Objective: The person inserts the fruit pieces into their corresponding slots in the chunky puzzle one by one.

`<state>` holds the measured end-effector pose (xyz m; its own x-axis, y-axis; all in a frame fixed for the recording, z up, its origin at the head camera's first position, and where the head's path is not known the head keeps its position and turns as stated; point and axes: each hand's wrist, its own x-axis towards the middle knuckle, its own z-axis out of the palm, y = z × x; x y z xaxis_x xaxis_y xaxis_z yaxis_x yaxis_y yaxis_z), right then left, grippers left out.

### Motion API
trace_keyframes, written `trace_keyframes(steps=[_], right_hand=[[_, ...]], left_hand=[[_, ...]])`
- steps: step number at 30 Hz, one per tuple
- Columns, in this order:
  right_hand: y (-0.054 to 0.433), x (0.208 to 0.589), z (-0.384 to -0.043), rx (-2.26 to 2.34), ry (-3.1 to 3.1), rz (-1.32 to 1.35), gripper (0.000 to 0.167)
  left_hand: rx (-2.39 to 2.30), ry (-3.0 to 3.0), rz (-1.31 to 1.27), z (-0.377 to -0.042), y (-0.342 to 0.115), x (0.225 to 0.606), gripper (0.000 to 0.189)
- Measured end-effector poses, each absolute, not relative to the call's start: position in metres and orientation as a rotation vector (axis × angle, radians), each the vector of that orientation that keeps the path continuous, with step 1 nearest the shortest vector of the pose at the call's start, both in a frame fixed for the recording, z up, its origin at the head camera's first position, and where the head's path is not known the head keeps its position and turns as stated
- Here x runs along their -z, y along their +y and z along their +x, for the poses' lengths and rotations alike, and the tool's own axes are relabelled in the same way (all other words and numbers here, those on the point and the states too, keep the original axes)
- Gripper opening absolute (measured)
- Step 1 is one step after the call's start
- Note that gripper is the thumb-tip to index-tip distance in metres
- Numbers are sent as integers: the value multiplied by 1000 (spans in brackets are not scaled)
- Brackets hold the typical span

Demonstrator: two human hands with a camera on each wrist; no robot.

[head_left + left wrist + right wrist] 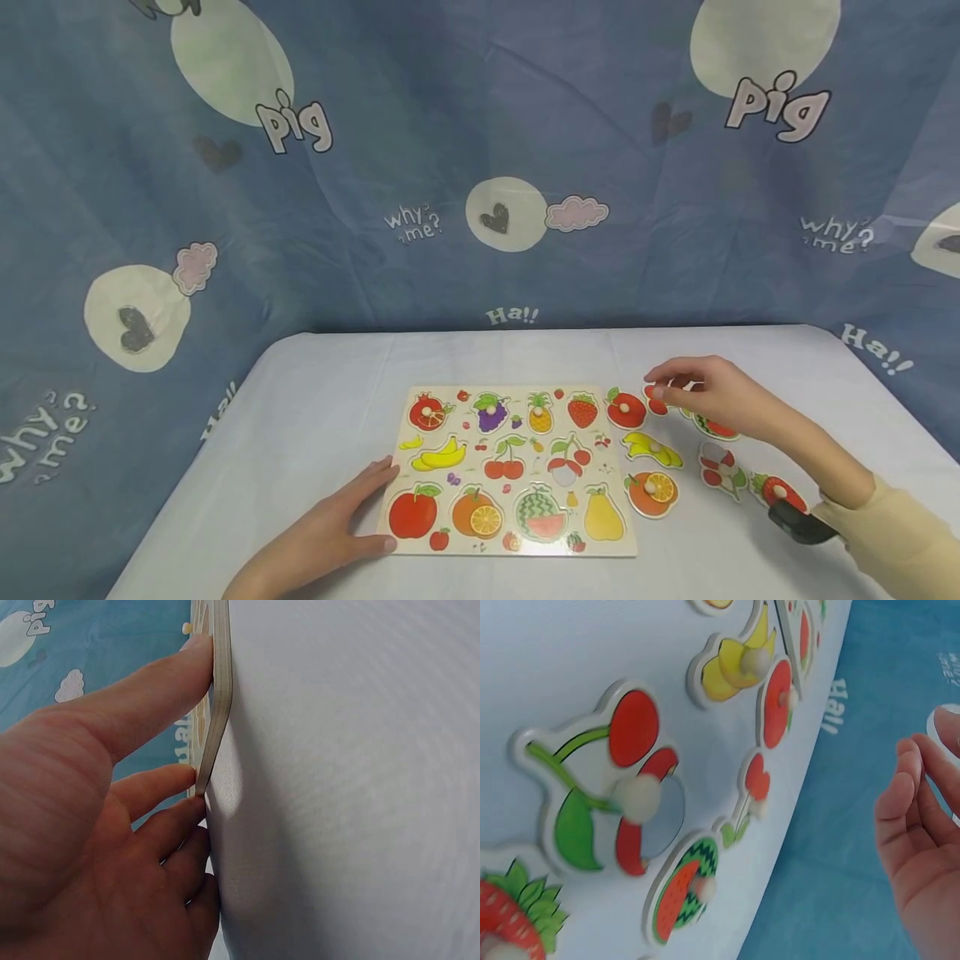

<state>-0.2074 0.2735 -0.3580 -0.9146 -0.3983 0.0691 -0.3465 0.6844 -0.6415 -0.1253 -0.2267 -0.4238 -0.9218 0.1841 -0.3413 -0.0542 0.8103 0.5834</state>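
Note:
A fruit puzzle board (611, 550) lies flat on the white table. My left hand (341, 521) rests at its left edge, thumb near the lower corner and fingertips higher up. In the left wrist view, the thumb (169, 686) touches the board's rim (222, 697). My right hand (712, 396) hovers beyond the board's right side, fingers loosely bent and nothing visible between them. Below its fingertips is a small cherry piece (656, 405), partly hidden. Close by lie a red apple piece (626, 410) and a watermelon piece (679, 896), partly covered by the hand in the head view.
More knobbed pieces lie right of the board: bananas (651, 450), an orange (651, 494), cherries with a leaf (722, 469) and a strawberry (778, 490). A dark band (798, 523) circles the right wrist. Blue printed fabric (420, 275) hangs behind the table.

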Motion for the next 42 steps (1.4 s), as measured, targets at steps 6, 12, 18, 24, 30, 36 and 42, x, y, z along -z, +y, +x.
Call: trace_keyframes(steps=[6,12,18,24,30,36,42], right_hand=[[284,356,-198,1045,2825,-581,29],[293,358,-189,1038,2862,-553,30],[301,358,-180,1068,2819,-521,27],[312,358,-175,1046,2800,-530,25],[326,362,-167,1033,2793,-534,26],[341,370,-158,995,2817,-600,23],[349,378,-148,1013,2788,-578,21]], left_hand=[[-864,2605,80,-126,-227,426,94],[-876,2608,92,-126,-227,426,94],[-878,2616,102,-125,-228,425,94],[-883,2612,103,-125,-228,425,94],[-880,2607,92,-125,-228,425,93],[-881,2610,100,-125,-227,423,93],[-901,2605,116,-124,-227,423,92]])
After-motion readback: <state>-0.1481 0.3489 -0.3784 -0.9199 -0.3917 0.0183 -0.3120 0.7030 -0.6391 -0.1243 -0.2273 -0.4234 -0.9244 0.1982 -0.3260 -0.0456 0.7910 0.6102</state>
